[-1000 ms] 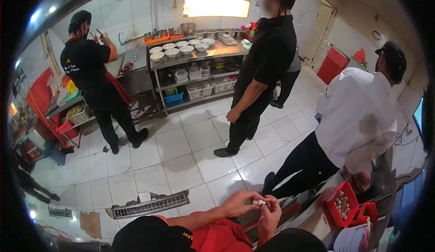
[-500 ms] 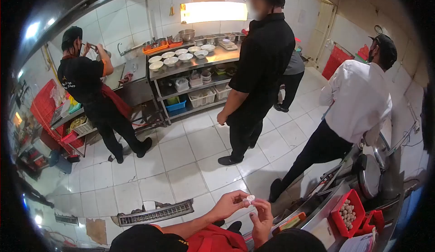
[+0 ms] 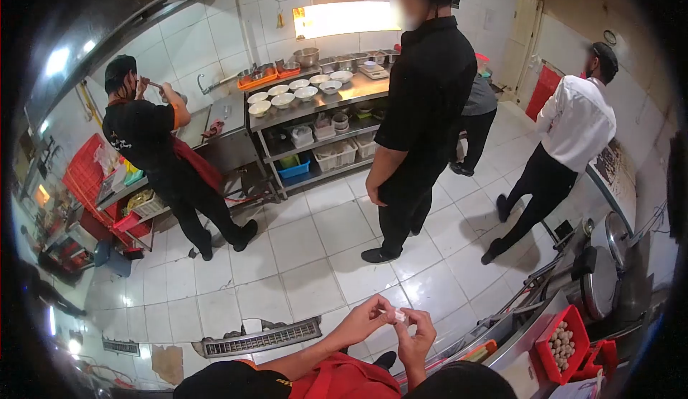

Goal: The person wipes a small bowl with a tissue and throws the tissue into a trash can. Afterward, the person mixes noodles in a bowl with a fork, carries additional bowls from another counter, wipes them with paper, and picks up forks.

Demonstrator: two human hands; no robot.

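A small white piece [image 3: 400, 316] is pinched between my two hands, in front of my red apron [image 3: 346, 379]. My left hand [image 3: 369, 320] has its thumb and fingertips closed on the piece from the left. On the other side, the fingertips of my right hand [image 3: 417, 336] are closed on it too. What the piece is cannot be made out. To the right of my hands, a red basket [image 3: 563, 343] holds several small round pale balls.
A person in black [image 3: 426, 105] stands ahead; another [image 3: 154, 134] is at the sink, and one in a white shirt [image 3: 577, 119] is at the right. Several bowls stand on a steel counter [image 3: 358, 91]. A drain grate [image 3: 261, 338] lies in the floor. Pots [image 3: 598, 291] are at right.
The person in the white shirt has moved away from the pots, further back. My hands stay together on the white piece, with small finger shifts. The whole view has shifted a little.
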